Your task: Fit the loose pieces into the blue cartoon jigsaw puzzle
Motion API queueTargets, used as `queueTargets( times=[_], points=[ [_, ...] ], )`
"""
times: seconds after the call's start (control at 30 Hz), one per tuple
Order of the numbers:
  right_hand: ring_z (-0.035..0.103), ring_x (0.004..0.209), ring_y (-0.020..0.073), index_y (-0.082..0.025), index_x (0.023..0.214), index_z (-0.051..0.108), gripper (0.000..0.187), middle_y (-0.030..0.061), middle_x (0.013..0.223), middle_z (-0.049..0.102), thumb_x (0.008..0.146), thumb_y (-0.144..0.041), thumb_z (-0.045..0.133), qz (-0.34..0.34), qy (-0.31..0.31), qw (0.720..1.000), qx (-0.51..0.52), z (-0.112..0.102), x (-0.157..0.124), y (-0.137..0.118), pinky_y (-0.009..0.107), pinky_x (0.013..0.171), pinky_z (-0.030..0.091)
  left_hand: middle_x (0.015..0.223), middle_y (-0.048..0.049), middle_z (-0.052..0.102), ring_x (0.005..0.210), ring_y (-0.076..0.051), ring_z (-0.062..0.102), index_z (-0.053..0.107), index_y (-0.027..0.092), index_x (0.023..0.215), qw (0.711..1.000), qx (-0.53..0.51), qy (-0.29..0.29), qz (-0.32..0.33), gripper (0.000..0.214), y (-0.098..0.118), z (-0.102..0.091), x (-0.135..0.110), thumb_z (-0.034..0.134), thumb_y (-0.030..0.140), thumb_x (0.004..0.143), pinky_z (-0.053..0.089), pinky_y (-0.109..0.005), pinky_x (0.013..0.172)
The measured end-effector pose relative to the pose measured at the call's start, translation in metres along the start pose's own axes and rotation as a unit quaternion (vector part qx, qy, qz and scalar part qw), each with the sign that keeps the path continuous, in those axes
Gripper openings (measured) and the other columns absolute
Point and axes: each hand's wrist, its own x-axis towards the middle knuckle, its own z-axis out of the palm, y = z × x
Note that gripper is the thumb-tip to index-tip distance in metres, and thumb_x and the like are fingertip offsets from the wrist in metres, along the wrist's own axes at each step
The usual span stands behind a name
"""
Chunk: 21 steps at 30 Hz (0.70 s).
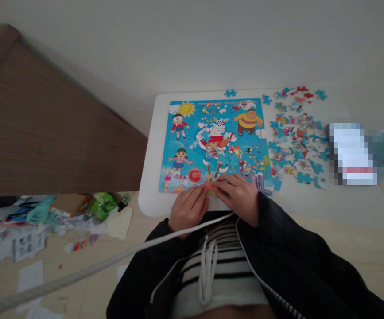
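A jigsaw puzzle (pixel 192 126) with cartoon figures on a blue ground lies on a small white table. My left hand (pixel 189 204) and my right hand (pixel 240 197) meet at its lower edge, fingers bent and drawn together. Between their fingertips shows a small orange-red puzzle piece (pixel 208 184), partly covered by the fingers. Loose pieces lie on top of the puzzle's middle and lower right. A round red shape (pixel 195 175) is printed just above my left hand.
Many loose pieces (pixel 300 137) are heaped right of the puzzle, beside a phone with a blurred screen (pixel 354 153). The white table (pixel 150 177) stands against a wall. A brown wooden panel (pixel 62 119) rises at left, with litter (pixel 42 212) on the floor. A pale cord (pixel 112 257) crosses in front.
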Motion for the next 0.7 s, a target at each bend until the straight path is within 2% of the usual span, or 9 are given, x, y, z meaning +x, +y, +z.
queueTargets(
  times=[0.4, 0.6, 0.7],
  points=[
    [0.058, 0.086, 0.0169, -0.022, 0.086, 0.068, 0.022, 0.0032, 0.094, 0.068, 0.089, -0.027, 0.047, -0.001, 0.009, 1.000, -0.011, -0.004, -0.002, 0.004, 0.031, 0.077, 0.047, 0.106, -0.0113, 0.066, 0.095, -0.021, 0.063, 0.054, 0.014, 0.119, 0.999, -0.030, -0.018, 0.004, 0.036, 0.007, 0.003, -0.001, 0.053, 0.015, 0.083, 0.053, -0.034, 0.081],
    [0.058, 0.086, 0.0158, -0.021, 0.088, 0.068, 0.022, 0.0027, 0.095, 0.069, 0.089, -0.024, 0.046, -0.018, 0.026, 0.999, -0.017, -0.003, -0.003, 0.003, 0.029, 0.078, 0.048, 0.100, -0.0105, 0.068, 0.088, -0.020, 0.064, 0.058, 0.012, 0.110, 1.000, -0.009, -0.001, 0.014, 0.029, 0.005, 0.005, 0.003, 0.057, 0.013, 0.081, 0.054, -0.033, 0.080],
    [0.059, 0.086, 0.0147, -0.022, 0.090, 0.068, 0.020, 0.0017, 0.094, 0.069, 0.088, -0.024, 0.048, -0.003, 0.060, 0.998, -0.010, -0.013, -0.008, 0.006, 0.027, 0.078, 0.048, 0.097, -0.0104, 0.068, 0.087, -0.020, 0.064, 0.059, 0.011, 0.105, 1.000, 0.000, -0.001, 0.020, 0.024, 0.003, 0.005, 0.005, 0.059, 0.013, 0.081, 0.055, -0.032, 0.079]
  ],
)
